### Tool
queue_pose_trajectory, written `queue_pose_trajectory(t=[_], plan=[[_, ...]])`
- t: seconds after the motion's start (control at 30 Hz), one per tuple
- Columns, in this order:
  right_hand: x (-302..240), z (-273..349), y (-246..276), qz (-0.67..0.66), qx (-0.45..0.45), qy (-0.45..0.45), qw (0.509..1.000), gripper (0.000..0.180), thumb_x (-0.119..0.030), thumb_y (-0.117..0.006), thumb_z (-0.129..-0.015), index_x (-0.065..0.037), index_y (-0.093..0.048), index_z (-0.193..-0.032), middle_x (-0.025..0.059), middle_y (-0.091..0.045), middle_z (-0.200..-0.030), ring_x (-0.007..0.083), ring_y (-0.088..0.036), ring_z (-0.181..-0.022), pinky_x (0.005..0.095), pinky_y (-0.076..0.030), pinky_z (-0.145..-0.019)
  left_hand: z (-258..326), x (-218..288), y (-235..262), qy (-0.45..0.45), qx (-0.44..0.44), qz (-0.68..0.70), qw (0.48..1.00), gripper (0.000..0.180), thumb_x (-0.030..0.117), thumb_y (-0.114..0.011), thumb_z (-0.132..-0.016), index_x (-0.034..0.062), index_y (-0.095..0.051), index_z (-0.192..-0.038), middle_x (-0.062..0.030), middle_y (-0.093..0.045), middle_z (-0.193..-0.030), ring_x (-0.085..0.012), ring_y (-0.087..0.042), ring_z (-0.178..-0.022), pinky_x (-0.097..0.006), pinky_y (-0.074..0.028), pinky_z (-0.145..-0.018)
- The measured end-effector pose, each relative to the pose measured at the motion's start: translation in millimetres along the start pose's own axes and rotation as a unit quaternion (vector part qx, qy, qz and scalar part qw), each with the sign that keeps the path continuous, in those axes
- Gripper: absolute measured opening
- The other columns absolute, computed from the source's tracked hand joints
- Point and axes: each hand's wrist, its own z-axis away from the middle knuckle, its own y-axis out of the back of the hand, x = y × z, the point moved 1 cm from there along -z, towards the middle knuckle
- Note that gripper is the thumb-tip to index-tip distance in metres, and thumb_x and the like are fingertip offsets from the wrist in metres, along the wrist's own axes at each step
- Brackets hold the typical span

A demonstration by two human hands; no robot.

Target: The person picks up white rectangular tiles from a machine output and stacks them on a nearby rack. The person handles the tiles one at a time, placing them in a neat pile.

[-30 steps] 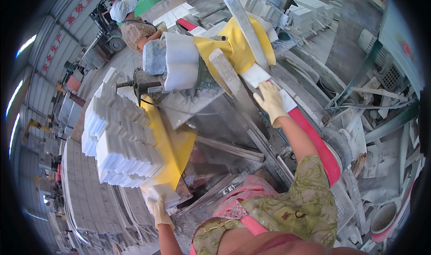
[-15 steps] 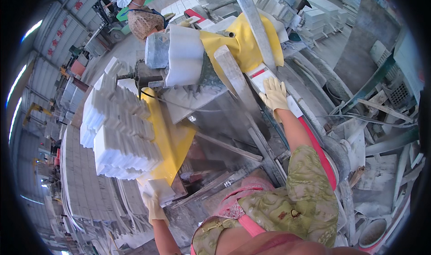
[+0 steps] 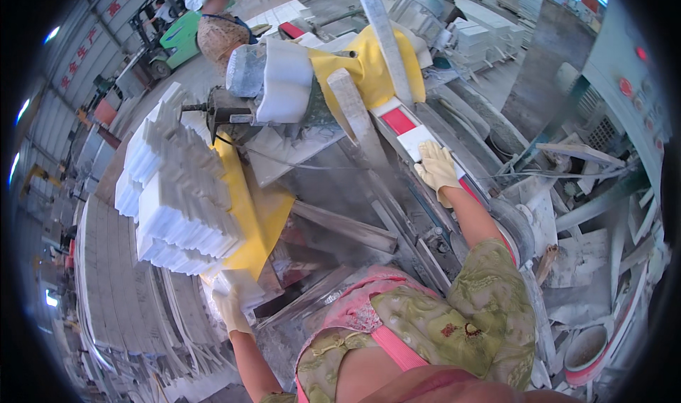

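My right hand [image 3: 437, 166], in a cream glove, lies with fingers outstretched on a white stone tile [image 3: 413, 141]. That tile rests on a narrow red belt [image 3: 399, 121] running away from me. At the lower left, my gloved left hand [image 3: 230, 309] grips the edge of another white tile [image 3: 242, 284], slightly blurred, beside the near end of a yellow sheet [image 3: 245, 243]. Just beyond that hand rises a tall, uneven stack of white tiles [image 3: 186, 211]; the left fingertips are partly hidden.
Past the belt's far end, a yellow cover [image 3: 379, 70] drapes over machinery with two upright grey bars. A motor-like unit [image 3: 245, 73] stands left of it. A co-worker [image 3: 220, 34] in a white hat is farther back, near a green forklift [image 3: 177, 41]. A control panel [image 3: 635, 84] stands right.
My right hand and its tile have come nearer along the belt, and more red shows beyond the tile. My left hand stays at the tile by the stack. The view has shifted slightly.
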Motion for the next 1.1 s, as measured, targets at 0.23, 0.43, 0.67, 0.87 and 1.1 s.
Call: queue_pose_trajectory(t=[0.23,0.43,0.67,0.87,1.1], plan=[[34,24,41,-0.128,-0.098,0.115,0.98,0.071,-0.027,-0.063,-0.089,-0.006,-0.039,-0.152,0.0167,-0.04,-0.156,0.0303,-0.033,-0.147,0.0466,-0.026,-0.12,2,4,-2,-0.029,-0.002,-0.018,0.999,0.056,0.02,-0.069,-0.087,-0.0055,-0.048,-0.132,-0.0156,-0.062,-0.119,-0.0267,-0.063,-0.104,-0.037,-0.051,-0.09],[44,71,78,0.074,-0.157,0.164,0.971,0.09,-0.019,-0.072,-0.076,-0.008,-0.032,-0.156,0.0139,-0.035,-0.159,0.0287,-0.031,-0.149,0.047,-0.027,-0.12,3,9,0,-0.048,-0.073,0.015,0.996,0.063,0.018,-0.075,-0.085,-0.0032,-0.048,-0.138,-0.0128,-0.062,-0.121,-0.0221,-0.063,-0.105,-0.036,-0.053,-0.091],[15,63,28,0.207,0.037,0.084,0.974,0.059,-0.018,-0.045,-0.097,-0.007,-0.033,-0.154,0.0134,-0.041,-0.156,0.026,-0.037,-0.146,0.0483,-0.03,-0.119,2,14,-2,-0.008,-0.024,-0.067,0.997,0.059,0.018,-0.073,-0.089,-0.0076,-0.047,-0.136,-0.0161,-0.062,-0.121,-0.0244,-0.064,-0.105,-0.035,-0.053,-0.092],[24,38,52,0.149,0.048,0.121,0.98,0.046,-0.017,-0.046,-0.097,-0.001,-0.049,-0.14,0.0154,-0.057,-0.142,0.0262,-0.051,-0.135,0.0419,-0.035,-0.117,11,24,-5,0.036,-0.004,-0.074,0.997,0.073,0.023,-0.077,-0.085,-0.0059,-0.042,-0.142,-0.0176,-0.059,-0.128,-0.0263,-0.062,-0.112,-0.038,-0.051,-0.096],[-4,-11,56,0.166,-0.033,0.172,0.97,0.08,-0.027,-0.075,-0.08,-0.004,-0.041,-0.148,0.0127,-0.045,-0.153,0.024,-0.041,-0.143,0.0522,-0.027,-0.12,-9,-3,4,0.027,0.008,-0.051,0.998,0.078,0.024,-0.08,-0.081,-0.0048,-0.043,-0.143,-0.0181,-0.059,-0.13,-0.0278,-0.059,-0.115,-0.039,-0.048,-0.099]])
